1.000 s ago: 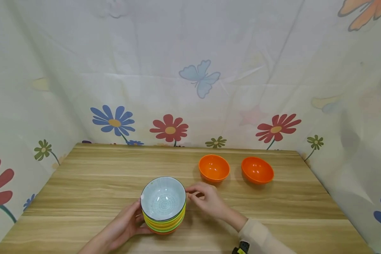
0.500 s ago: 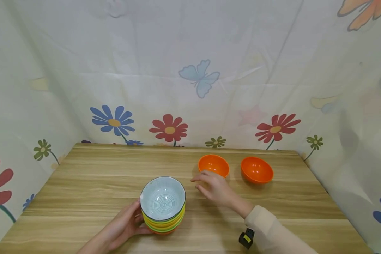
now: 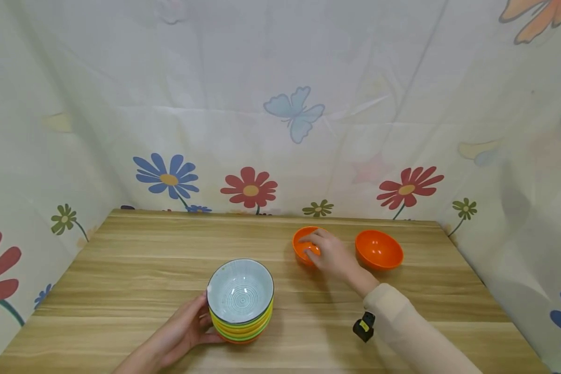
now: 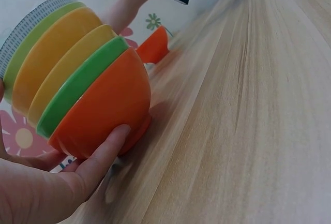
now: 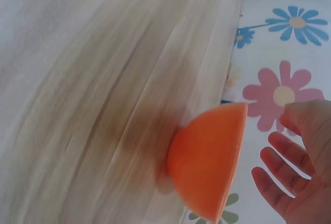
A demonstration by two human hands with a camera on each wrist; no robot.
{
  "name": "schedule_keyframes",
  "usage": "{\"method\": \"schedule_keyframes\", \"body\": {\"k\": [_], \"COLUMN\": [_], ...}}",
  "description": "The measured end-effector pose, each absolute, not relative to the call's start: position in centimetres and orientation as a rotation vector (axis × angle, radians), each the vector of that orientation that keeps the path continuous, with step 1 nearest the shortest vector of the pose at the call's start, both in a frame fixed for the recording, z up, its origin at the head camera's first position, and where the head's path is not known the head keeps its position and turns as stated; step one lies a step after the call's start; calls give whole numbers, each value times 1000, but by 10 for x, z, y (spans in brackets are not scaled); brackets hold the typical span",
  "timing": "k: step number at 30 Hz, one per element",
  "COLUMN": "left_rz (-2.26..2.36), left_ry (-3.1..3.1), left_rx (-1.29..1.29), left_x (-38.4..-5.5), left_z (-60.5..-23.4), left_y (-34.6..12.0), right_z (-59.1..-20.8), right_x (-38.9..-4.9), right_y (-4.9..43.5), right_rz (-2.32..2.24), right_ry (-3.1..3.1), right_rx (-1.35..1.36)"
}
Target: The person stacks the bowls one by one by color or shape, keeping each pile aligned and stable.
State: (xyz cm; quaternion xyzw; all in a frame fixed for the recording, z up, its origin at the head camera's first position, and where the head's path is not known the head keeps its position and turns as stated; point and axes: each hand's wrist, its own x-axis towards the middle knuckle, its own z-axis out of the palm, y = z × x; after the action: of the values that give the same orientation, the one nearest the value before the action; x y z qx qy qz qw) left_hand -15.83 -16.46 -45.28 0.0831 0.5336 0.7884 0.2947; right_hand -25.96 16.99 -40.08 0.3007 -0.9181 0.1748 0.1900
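A stack of nested bowls (image 4: 77,61) stands on the near middle of the table. Its top is a pale grey-blue bowl with a dark rim (image 3: 240,291); below it come light green, yellow tones and green, down to an orange bowl (image 4: 116,97) at the bottom. My left hand (image 3: 182,332) holds the stack from the left, thumb on the bottom bowl's side and fingers behind. My right hand (image 3: 334,254) is over the left one of two orange bowls (image 3: 301,237), partly covering it. In the right wrist view its fingers (image 5: 271,190) are spread loosely above that bowl's rim, gripping nothing.
A second orange bowl (image 3: 378,250) sits right of the first, close to my right forearm. The wooden table (image 3: 168,244) ends at a wall of flower-printed cloth (image 3: 205,124), which also closes in both sides. A black device with a yellow label (image 3: 364,326) hangs at my right wrist.
My right hand has moved from beside the stack, back and to the right, until over the left orange bowl. The left hand and the stack have stayed in place.
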Motion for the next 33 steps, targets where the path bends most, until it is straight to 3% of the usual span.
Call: {"method": "schedule_keyframes", "body": {"k": [24,33], "left_rz": [2104,2103], "left_ry": [1405,1400], "left_rx": [247,263], "left_x": [-159,-159], "left_z": [-453,-453], "left_y": [-166,-165], "right_z": [-388,-390], "right_x": [-281,-290], "right_y": [188,196], "right_rz": [578,564], "right_ry": [-2839,-2893], "right_rx": [366,306]}}
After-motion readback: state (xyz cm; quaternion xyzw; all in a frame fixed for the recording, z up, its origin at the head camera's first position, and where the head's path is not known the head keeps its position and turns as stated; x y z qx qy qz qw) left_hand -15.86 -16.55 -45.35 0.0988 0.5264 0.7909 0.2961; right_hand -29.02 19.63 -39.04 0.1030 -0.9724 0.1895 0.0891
